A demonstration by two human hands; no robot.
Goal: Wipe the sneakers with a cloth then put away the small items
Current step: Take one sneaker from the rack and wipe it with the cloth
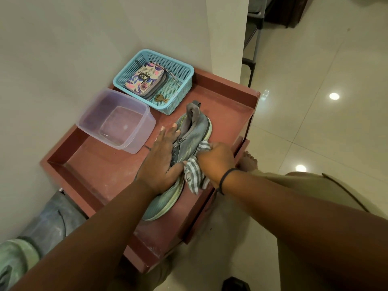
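Left hand (pixel 161 162) flat on sneaker (pixel 190 139); right hand (pixel 216 162) grips striped cloth (pixel 194 171).

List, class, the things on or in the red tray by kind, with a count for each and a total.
Containers: 2, the blue basket and the clear tub
Sneakers: 1
Cloths: 1
Pouches: 1
Keys: 1
Total: 6, all on the tray

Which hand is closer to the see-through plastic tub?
The left. The left hand rests on the sneaker just beside the plastic tub, fingertips reaching toward it. The right hand holds the striped cloth on the sneaker's far side.
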